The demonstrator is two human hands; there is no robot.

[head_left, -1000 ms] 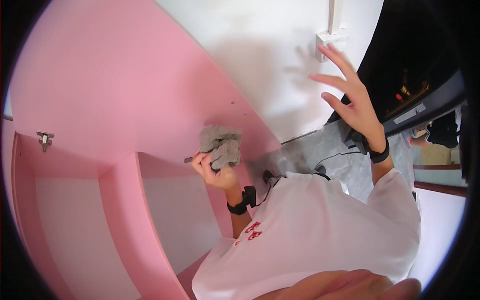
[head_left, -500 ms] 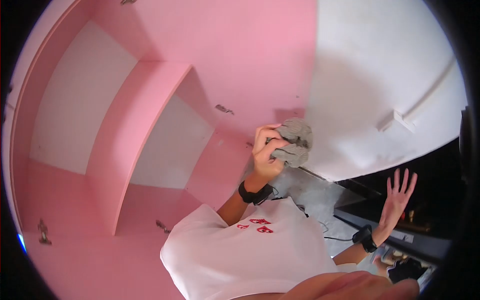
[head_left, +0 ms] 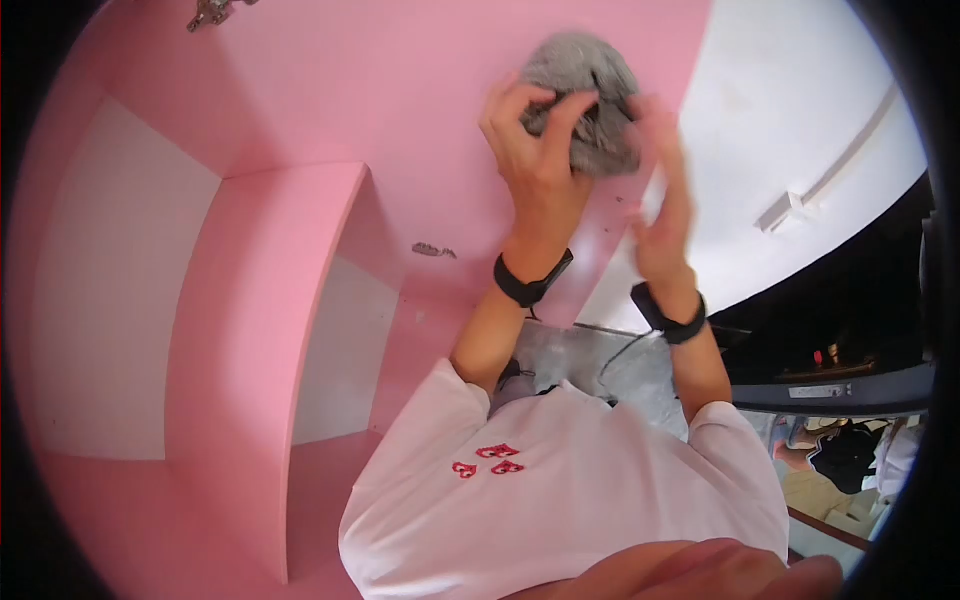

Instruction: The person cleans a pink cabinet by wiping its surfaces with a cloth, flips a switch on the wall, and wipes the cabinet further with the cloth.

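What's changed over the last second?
The left hand has carried the cloth away from the shirt, along the pink panel; the right hand has come in beside the cloth, blurred, contact unclear. Unchanged: the left hand's grip on the cloth.

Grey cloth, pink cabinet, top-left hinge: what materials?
Grey cloth: soft matte fabric, judging by the crumpled folds; blur hides the weave, so fibre unclear.
Pink cabinet: probably painted or laminated board, smooth with a slight sheen; flat panels, straight thin edges.
Hinge: looks like shiny metal, given its bright highlights; alloy can't be told.
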